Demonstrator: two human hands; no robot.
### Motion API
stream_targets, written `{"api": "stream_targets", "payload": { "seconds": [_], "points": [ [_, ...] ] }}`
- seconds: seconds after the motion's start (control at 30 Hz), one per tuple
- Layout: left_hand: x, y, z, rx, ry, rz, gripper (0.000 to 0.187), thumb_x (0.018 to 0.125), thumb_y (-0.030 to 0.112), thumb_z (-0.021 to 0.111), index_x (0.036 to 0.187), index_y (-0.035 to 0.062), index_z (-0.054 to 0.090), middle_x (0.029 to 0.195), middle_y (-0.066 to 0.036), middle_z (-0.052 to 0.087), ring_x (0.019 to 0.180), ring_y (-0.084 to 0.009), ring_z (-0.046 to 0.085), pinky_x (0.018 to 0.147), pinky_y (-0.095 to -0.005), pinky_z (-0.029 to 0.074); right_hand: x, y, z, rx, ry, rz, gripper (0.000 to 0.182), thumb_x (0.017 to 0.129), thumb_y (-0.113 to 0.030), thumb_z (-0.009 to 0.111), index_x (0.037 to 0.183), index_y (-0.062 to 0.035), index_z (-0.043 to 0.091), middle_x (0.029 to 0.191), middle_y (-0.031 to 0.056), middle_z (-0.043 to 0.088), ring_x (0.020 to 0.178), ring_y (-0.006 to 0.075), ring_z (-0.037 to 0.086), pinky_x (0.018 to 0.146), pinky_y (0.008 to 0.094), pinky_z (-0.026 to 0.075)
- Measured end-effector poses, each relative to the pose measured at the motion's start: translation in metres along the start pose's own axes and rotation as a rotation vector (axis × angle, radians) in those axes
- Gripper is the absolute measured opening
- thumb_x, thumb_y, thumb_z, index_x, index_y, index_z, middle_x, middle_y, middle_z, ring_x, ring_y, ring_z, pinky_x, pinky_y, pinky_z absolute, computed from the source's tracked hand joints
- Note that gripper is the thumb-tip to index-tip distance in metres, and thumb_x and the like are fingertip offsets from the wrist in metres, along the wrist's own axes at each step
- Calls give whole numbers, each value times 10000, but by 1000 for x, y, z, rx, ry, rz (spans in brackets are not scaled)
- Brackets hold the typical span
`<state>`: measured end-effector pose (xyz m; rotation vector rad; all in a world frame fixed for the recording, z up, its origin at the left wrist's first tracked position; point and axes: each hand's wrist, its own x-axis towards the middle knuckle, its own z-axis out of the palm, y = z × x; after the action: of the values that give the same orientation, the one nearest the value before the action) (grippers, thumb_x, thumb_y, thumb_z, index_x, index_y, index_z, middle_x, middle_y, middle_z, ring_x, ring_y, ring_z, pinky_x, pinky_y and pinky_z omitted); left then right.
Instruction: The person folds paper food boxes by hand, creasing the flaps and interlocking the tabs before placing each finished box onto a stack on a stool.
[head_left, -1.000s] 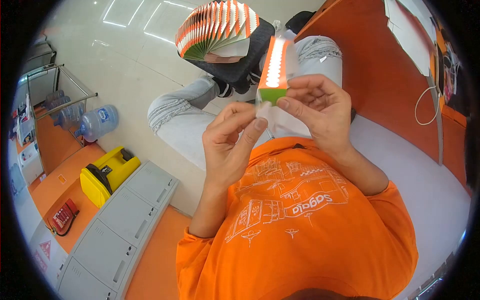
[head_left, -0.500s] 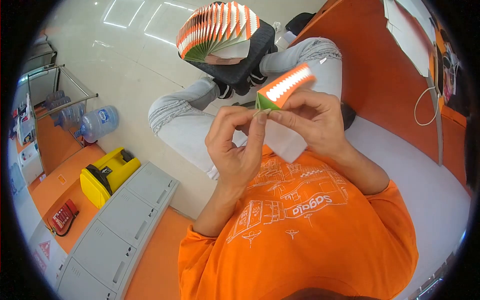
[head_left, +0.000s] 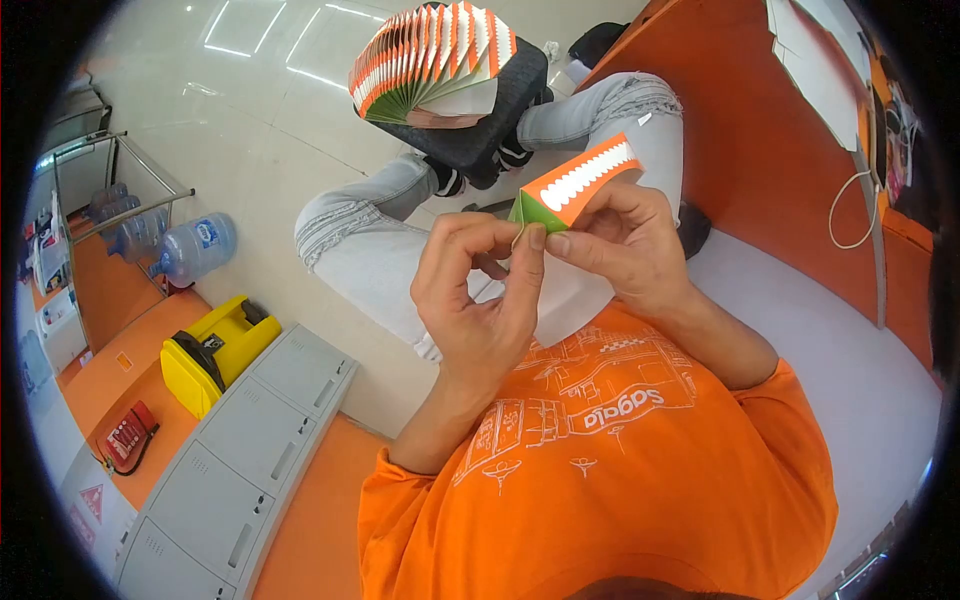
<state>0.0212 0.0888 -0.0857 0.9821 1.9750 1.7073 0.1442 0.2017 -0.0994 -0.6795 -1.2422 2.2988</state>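
A folded paper carton (head_left: 585, 186), orange with a white zigzag band and a green end, is in front of my chest. My left hand (head_left: 478, 272) pinches its green end between thumb and forefinger. On its orange side, my right hand (head_left: 632, 245) is closed around it, with the thumb near the lower edge. A white paper flap (head_left: 570, 308) hangs below, between the hands. Beyond my knees, a fan of similar orange, white and green folded pieces (head_left: 440, 65) lies on a black stool (head_left: 520, 95).
Grey lockers (head_left: 240, 440) and a yellow bin (head_left: 215, 350) stand at the left, with large water bottles (head_left: 198, 245) farther back. A red fire extinguisher (head_left: 128, 438) is at far left. To the right is an orange panel (head_left: 735, 130) with a white cable (head_left: 850, 215).
The carton has tilted slightly, showing more of its orange face and green end. My left fingers have shifted a little along the green end.
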Motion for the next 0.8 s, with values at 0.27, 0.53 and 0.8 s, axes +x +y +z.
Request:
{"api": "stream_targets", "payload": {
  "seconds": [0.27,0.53,0.8],
  "points": [
    [1,-3,3,-33,-14,38,163,842,-36,805,912,0,662,878,-82,646,676,-100,572,577,-229,446,-1,13,1,286,3,-10,260,943,-3,736,1186,39,655,1110,79,708,1020,121,680,919,285,561],
    [3,5,-5,-87,-70,-60,135,860,-35,799,921,-26,679,918,-87,659,715,-99,598,619,-228,478,-1,11,0,195,-20,-51,237,930,26,727,1158,51,667,1125,102,717,1031,140,689,935,308,561],
    [0,11,-15,-273,-121,-276,117,892,-9,798,970,-52,723,945,-94,684,756,-100,626,644,-235,498,-5,6,2,22,-13,-144,159,913,37,761,1051,81,697,1066,124,733,994,152,698,888,300,571]
  ]
}}
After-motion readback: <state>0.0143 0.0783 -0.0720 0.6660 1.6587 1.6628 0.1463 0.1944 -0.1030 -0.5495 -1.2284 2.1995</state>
